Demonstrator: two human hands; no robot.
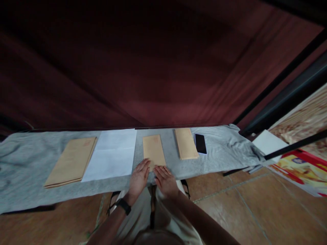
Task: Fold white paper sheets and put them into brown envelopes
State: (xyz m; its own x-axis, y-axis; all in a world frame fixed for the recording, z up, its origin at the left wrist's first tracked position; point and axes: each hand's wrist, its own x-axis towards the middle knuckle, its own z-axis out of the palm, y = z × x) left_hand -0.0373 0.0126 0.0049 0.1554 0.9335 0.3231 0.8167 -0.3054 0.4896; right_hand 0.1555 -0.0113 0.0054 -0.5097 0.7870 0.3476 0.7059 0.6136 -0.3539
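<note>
Head view: left hand [139, 177] and right hand [165, 180] lie flat, gripping nothing, on one brown envelope [154, 148], perhaps keeping it steady.

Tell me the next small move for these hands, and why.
Probably smooth the near end of the middle envelope outward, I'd judge: the left hand and right hand both rest there, fingers extended, with the envelope lying on the grey cloth.
</note>
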